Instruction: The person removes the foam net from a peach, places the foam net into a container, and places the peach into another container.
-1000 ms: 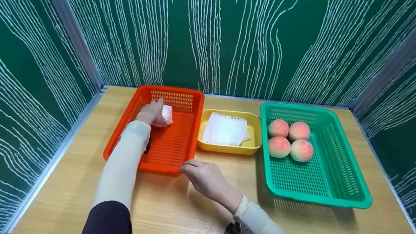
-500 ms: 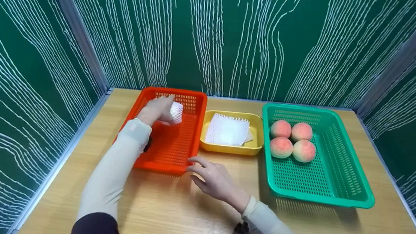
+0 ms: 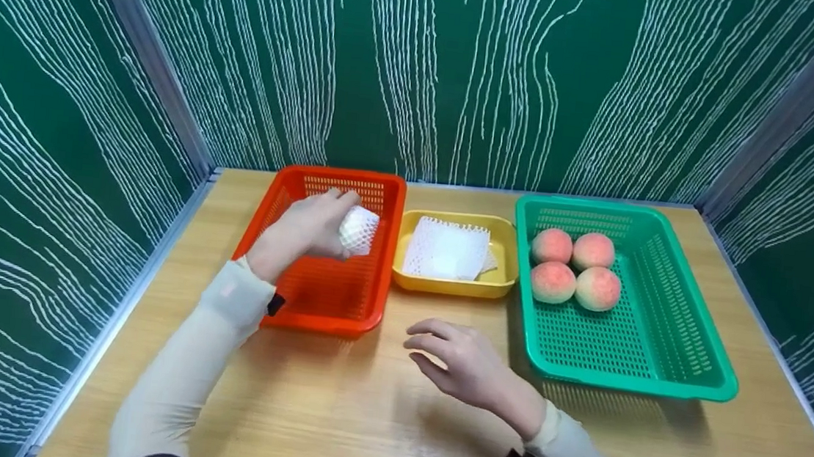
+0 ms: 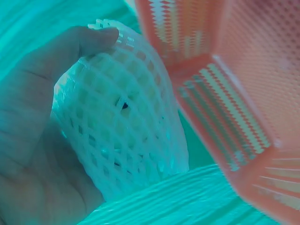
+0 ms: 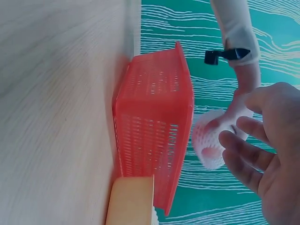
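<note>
My left hand [image 3: 308, 226] grips a net-wrapped fruit [image 3: 359, 232] over the red basket [image 3: 323, 298]. Up close in the left wrist view, the white foam net bulges round something pale, with the thumb pressed on its upper part; the fruit's skin is mostly hidden by the mesh. The right wrist view shows this bundle [image 5: 206, 138] higher than the basket's rim, with left-hand fingers round it. My right hand [image 3: 465, 366] hovers over the table in front of the yellow tray [image 3: 453, 286], fingers loosely bent and holding nothing.
Flat white foam nets [image 3: 449, 251] lie stacked in the yellow tray, between the red basket and the green basket [image 3: 588, 351]. Several peaches [image 3: 597, 289] sit grouped at the green basket's left side. Green walls [image 3: 493, 81] with white wavy lines enclose the wooden table [image 3: 332, 413].
My left hand has lifted the net-wrapped fruit from the red basket's left part and carried it right. My right hand has left the basket's front corner and moved right, its fingers loosening.
</note>
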`<move>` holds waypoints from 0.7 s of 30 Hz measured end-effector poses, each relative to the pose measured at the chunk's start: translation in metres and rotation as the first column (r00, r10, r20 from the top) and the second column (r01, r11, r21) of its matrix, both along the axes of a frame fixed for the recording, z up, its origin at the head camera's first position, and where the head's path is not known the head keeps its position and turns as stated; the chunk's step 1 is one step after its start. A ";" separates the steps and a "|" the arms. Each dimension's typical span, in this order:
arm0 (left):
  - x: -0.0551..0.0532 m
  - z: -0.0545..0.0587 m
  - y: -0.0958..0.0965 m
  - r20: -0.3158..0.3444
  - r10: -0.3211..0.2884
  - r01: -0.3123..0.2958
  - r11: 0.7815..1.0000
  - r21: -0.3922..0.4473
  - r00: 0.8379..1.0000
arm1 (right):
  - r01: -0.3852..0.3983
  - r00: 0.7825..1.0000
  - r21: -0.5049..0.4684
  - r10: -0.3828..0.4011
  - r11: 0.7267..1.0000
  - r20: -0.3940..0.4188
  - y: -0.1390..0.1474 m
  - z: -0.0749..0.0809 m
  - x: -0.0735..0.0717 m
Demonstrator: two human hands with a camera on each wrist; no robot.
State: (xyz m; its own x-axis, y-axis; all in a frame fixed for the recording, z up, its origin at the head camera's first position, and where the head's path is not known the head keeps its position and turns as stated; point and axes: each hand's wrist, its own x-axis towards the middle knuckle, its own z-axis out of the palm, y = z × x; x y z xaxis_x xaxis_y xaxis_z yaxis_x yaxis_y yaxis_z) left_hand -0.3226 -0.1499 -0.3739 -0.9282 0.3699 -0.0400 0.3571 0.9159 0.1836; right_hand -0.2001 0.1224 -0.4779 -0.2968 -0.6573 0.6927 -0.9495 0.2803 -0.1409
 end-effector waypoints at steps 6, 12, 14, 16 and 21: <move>0.034 0.019 0.013 -0.066 -0.078 0.078 0.997 0.006 0.995 | 0.010 0.999 -0.003 -0.009 1.000 0.039 0.017 -0.002 0.006; 0.062 0.024 0.024 -0.108 -0.136 0.142 0.989 0.049 0.985 | 0.023 0.999 -0.019 -0.022 1.000 0.034 0.030 -0.004 0.009; 0.069 0.023 0.027 -0.123 -0.153 0.162 0.984 0.067 0.980 | 0.028 0.999 -0.023 -0.028 0.999 0.030 0.034 -0.003 0.010; 0.076 0.022 0.030 -0.135 -0.164 0.176 0.980 0.087 0.977 | 0.038 0.999 -0.030 -0.037 0.999 0.028 0.038 -0.003 0.010; 0.091 0.016 0.038 -0.180 -0.191 0.213 0.971 0.110 0.965 | 0.056 0.997 -0.058 -0.053 0.997 0.048 0.047 -0.003 0.010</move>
